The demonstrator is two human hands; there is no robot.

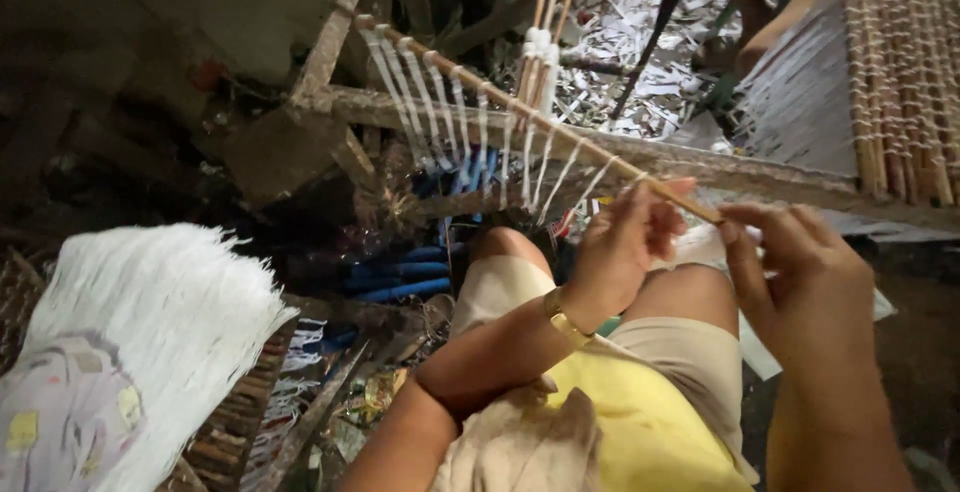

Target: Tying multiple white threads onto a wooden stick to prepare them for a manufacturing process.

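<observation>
Looks like a small hand-weaving workshop, probably a home or backyard setup rather than a factory. The person is sitting low with both hands working at a thin stick that's carrying a row of white strips, stretching away up and to the left of the left hand. Above the right hand a woven mat of sticks is hanging off a rough wooden frame. Far left of the hands, a big bundle of white strips is lying ready. Beyond the hands, white scraps are littering the dark, cluttered floor.
</observation>
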